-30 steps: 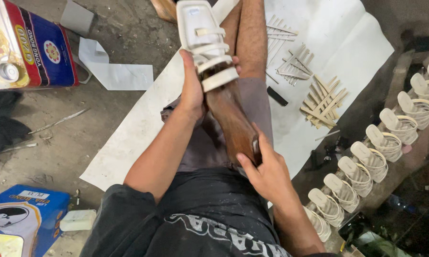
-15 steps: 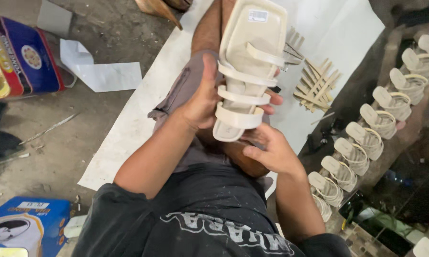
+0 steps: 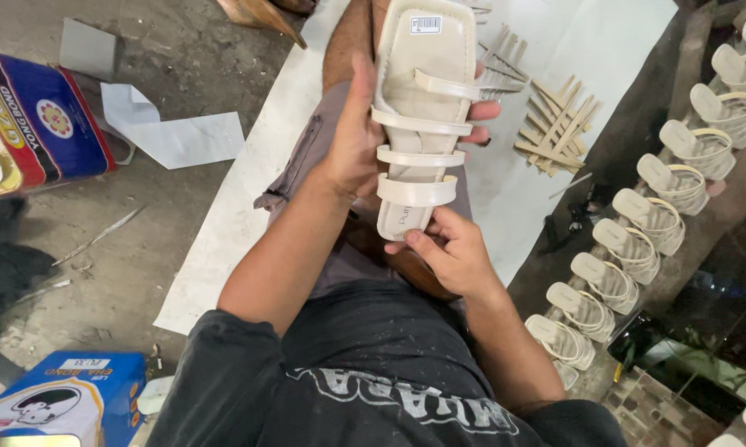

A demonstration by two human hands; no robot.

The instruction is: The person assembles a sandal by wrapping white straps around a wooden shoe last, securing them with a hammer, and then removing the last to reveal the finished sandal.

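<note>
Head view: we hold the cream strappy sandal (image 3: 421,116) over our lap, left hand (image 3: 352,136) fingers clasped round its side, right hand (image 3: 447,252) fingers pinching its heel, straps facing up for inspection.

Surface: concrete floor (image 3: 141,265) | white sheet (image 3: 249,190) spread on it, bearing strap pieces (image 3: 555,128) | paper scrap (image 3: 174,132) | red-blue box (image 3: 33,124) | blue box (image 3: 67,397) | sandal row (image 3: 638,240) along right

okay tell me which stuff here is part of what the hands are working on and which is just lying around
In hand:
cream sandal, gripped by left hand and right hand
loose cream straps
row of finished sandals

Lying about:
red and blue box
paper scrap
blue carton
</note>
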